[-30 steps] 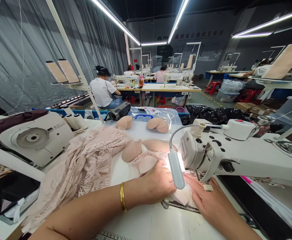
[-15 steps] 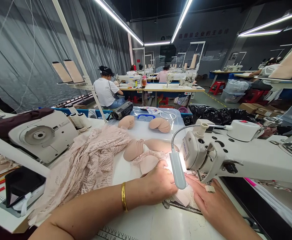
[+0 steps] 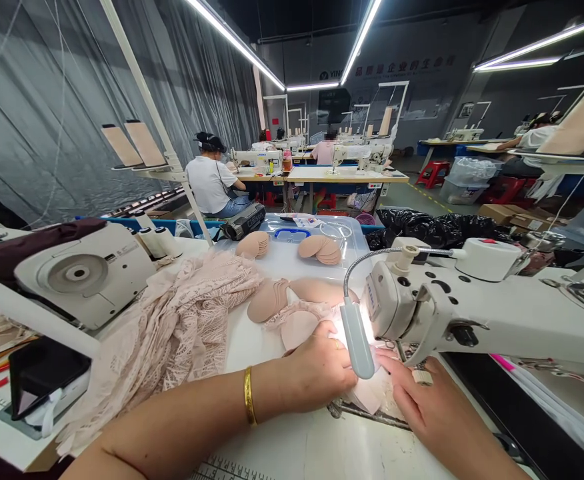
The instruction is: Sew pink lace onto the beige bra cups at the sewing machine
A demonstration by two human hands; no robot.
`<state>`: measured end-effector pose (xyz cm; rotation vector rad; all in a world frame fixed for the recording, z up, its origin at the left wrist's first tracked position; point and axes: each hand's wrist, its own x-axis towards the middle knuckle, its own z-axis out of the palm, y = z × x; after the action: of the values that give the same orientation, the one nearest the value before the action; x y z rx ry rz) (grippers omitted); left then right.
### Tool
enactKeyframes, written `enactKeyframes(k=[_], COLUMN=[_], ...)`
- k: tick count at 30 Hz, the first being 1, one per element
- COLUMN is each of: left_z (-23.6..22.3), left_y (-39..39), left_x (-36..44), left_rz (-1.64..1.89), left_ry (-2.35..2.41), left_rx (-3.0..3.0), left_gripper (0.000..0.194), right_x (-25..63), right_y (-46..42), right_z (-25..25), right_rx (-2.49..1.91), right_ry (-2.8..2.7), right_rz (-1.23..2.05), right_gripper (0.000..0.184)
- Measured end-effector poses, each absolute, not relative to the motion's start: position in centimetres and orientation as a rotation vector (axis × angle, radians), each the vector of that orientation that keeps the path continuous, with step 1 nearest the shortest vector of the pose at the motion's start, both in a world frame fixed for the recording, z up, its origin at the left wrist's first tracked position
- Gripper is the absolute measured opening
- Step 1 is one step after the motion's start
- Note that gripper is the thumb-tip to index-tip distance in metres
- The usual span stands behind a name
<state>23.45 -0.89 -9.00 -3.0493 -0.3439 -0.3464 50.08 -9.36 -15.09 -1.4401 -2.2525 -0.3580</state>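
Under the head of a white sewing machine (image 3: pixel 502 313), my left hand (image 3: pixel 317 370) is closed on a pale pink piece of fabric, its fingers curled and their tips partly hidden. My right hand (image 3: pixel 432 400) lies on the right side of the work, fingers stretched out and resting near the presser foot. Between the hands, the pale pink fabric (image 3: pixel 367 399) shows on the machine bed. A grey lamp (image 3: pixel 357 340) on a bendable neck lights the spot and covers the needle area. Just beyond my left hand are a round pink pad (image 3: pixel 298 329) and lace.
Left of the work lies a heap of pink lace fabric (image 3: pixel 187 313). Stacked oval pads (image 3: pixel 267 301) sit behind my left hand, with more on a clear plastic box (image 3: pixel 292 267). A second sewing machine (image 3: pixel 87 270) stands at left. Co-workers sit at machines farther back.
My right hand has slid slightly to the right, its fingertips a little farther from the lamp. My left hand stays nearly in place on the fabric.
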Motion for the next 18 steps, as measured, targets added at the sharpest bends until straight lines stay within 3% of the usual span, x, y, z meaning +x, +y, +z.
enactKeyframes(k=[6, 18], left_z=[-8.79, -9.21], left_y=[-0.64, -0.9], left_x=[23.71, 23.53], left_rz=[-0.347, -0.31], left_ry=[-0.302, -0.266], left_rx=[-2.901, -2.977], left_gripper=[0.021, 0.015], right_x=[50.97, 50.64], right_y=[-9.01, -9.27], right_z=[-15.7, -15.5], right_rx=[-1.428, -1.518], right_ry=[-2.18, -2.177], right_rz=[-0.302, -0.29], right_gripper=[0.017, 0.025])
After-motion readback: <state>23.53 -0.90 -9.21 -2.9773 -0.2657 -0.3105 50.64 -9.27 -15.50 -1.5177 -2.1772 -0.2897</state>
